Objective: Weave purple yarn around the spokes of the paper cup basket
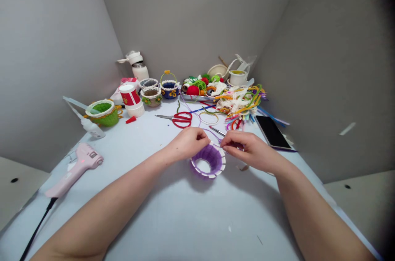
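To lay the yarn (220, 140) well, I judge it wants a light, even pull, passing cleanly between the white strips of the cup (212, 154) without bending them inward. The cup is mouth up in front of me, between my hands. My left hand (195, 142) is curled closed, thumb and finger pinching the far rim. My right hand (243, 147) has thumb and fingertips together, seemingly on the yarn, just beside the rim.

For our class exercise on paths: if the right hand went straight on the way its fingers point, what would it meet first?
Most likely the purple cup, at its rim beside the right hand; the left hand lies beyond, though depth is unclear.
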The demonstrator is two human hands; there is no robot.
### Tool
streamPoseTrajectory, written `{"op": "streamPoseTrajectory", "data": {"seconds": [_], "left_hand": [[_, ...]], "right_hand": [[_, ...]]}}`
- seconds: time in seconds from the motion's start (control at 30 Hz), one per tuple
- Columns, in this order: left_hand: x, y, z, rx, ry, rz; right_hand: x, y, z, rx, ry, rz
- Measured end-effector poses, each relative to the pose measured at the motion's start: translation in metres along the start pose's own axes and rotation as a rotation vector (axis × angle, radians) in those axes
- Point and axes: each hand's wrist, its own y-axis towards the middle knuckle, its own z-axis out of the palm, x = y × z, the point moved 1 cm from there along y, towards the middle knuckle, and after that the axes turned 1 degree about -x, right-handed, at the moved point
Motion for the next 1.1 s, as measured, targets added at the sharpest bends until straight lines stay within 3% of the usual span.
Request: {"op": "streamPoseTrajectory", "data": {"seconds": [0.2,0.4,0.6,0.8,1.1], "left_hand": [[-0.001,0.000,-0.004,-0.006,-0.001,-0.046],[-0.013,-0.007,-0.018,0.087,0.024,-0.082],[-0.012,-0.005,-0.004,0.068,-0.109,0.019],[-0.005,-0.001,0.003,0.064,-0.086,0.100],[-0.006,-0.004,-0.002,0.146,-0.111,0.016]], "right_hand": [[-0.008,0.003,0.005,0.055,-0.009,0.022],[-0.013,0.009,0.021,0.036,0.092,0.068],[-0.012,0.013,0.029,0.023,0.168,0.078],[-0.017,0.014,0.032,0.060,0.224,0.109],[-0.017,0.013,0.030,0.014,0.209,0.164]]}}
